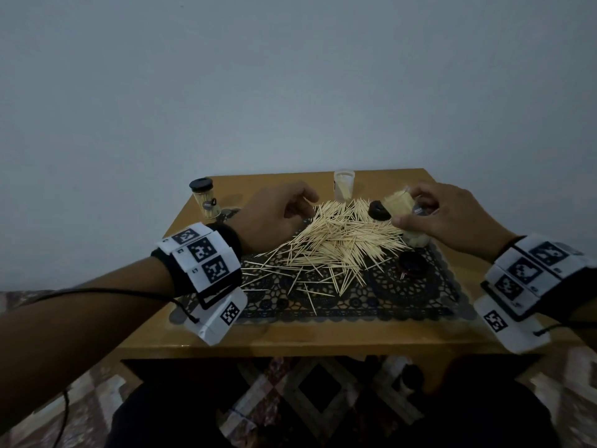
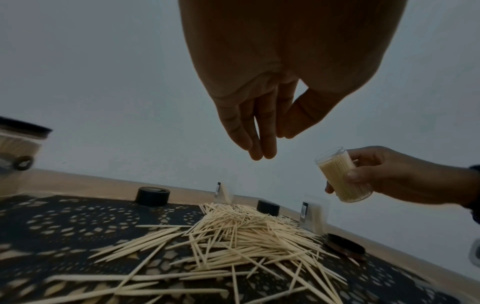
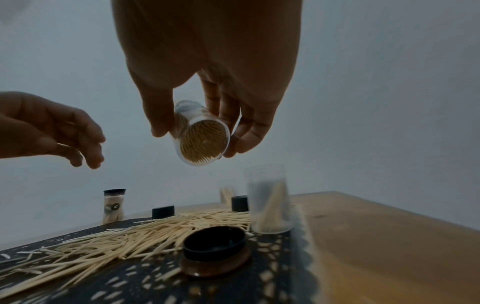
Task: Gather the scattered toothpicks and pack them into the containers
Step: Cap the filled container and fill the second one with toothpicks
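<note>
Head view looks down on a small wooden bench [image 1: 193,227] covered by a black lace mat [image 1: 420,295]. Loose toothpicks [image 1: 336,240] lie heaped on the mat, below and between both hands.

Right hand [image 1: 452,215] holds a clear container [image 1: 399,203] packed full of toothpicks, lifted off the bench and tilted, its open mouth facing the left hand. Thumb and fingers [image 3: 249,131] curl around its sides.

Left hand [image 1: 274,215] hovers over the far left edge of the heap, fingers [image 2: 259,139] hanging downward and close together, thumb tip near them. A toothpick tip seems to show at the fingertips in the head view; the wrist views show nothing held.

Beyond the left fingers stands a capped container [image 1: 205,202] of toothpicks. Beneath the right fingers stands another open container [image 3: 270,201], a few toothpicks inside. Black lids [image 1: 413,261] rest on the mat nearby.
</note>
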